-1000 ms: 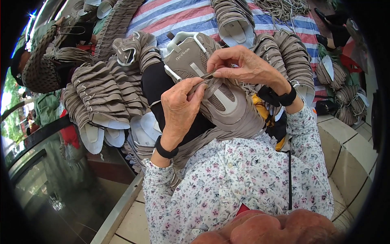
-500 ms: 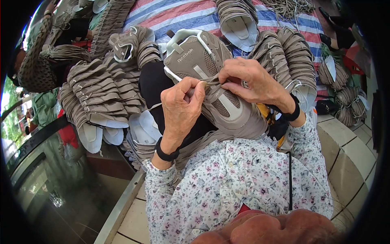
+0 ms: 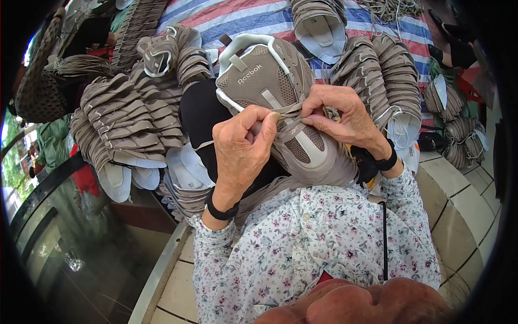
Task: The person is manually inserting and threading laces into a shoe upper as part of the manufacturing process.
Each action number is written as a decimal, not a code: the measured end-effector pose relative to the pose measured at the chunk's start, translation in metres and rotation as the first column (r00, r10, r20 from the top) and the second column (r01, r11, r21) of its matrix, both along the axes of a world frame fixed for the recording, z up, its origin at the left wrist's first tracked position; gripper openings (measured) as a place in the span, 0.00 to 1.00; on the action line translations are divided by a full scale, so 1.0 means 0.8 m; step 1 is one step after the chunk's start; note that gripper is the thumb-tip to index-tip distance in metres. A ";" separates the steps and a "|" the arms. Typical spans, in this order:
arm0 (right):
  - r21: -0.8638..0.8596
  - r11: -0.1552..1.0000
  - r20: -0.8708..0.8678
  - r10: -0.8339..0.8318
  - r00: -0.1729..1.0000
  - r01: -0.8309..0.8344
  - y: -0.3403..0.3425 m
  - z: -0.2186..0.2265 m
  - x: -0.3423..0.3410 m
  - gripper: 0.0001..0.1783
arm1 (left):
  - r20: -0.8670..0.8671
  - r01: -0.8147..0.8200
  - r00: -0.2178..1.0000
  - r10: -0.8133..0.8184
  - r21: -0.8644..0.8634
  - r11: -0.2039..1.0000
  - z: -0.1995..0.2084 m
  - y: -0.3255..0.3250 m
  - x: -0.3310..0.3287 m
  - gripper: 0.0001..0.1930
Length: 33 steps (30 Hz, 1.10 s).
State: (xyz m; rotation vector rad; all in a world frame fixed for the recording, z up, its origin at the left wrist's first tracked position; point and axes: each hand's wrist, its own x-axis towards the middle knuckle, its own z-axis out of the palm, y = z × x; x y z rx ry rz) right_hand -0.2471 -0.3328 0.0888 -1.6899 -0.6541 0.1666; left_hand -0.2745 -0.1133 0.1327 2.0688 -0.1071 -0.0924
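Observation:
A taupe shoe upper [image 3: 256, 89] with white trim and mesh panels lies across my lap, its toe toward me. Flat taupe shoelace [image 3: 289, 113] crosses its front between my hands. My left hand [image 3: 242, 148] pinches the lace between thumb and forefinger, left of the crossing. On the other side, my right hand [image 3: 341, 116] grips the lace close to the knot, thumb and fingers pressed together. Part of the lacing is hidden behind my fingers. Under the upper more taupe pieces [image 3: 253, 202] rest on my lap, beside my black-clad leg [image 3: 199, 116].
Stacked shoe uppers [image 3: 121, 121] stand at the left, with more bundles [image 3: 377, 81] at the right and a stack [image 3: 319, 29] at the back. Beneath the back ones spreads a striped sheet [image 3: 237, 16]. A dark glass panel [image 3: 91, 248] is at lower left, beside floor tiles [image 3: 181, 283].
Both hands have shifted slightly right and down, keeping their pinch on the lace. The lace strands between them look drawn straighter, and the upper has tilted a little.

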 end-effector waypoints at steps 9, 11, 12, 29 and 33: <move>0.024 0.999 -0.096 -0.031 0.995 0.034 0.001 0.000 -0.008 0.05 | -0.029 0.009 1.000 -0.007 0.046 0.999 0.005 0.003 -0.007 0.05; 0.012 0.999 -0.104 -0.044 0.994 0.046 0.001 -0.002 -0.009 0.05 | 0.011 -0.024 1.000 0.023 0.036 0.999 0.005 0.000 -0.007 0.06; 0.014 0.999 -0.103 -0.046 0.994 0.048 0.001 -0.001 -0.009 0.05 | 0.012 -0.022 1.000 0.022 0.037 0.999 0.008 -0.002 -0.008 0.06; -0.079 0.989 -0.281 -0.140 0.950 0.122 0.021 0.016 -0.004 0.10 | 0.022 0.032 0.999 -0.034 0.092 0.995 0.009 0.004 -0.019 0.04; -0.095 0.988 -0.343 -0.149 0.927 0.123 0.022 0.017 0.002 0.13 | 0.091 0.021 0.995 -0.030 0.101 0.995 0.006 -0.002 -0.021 0.04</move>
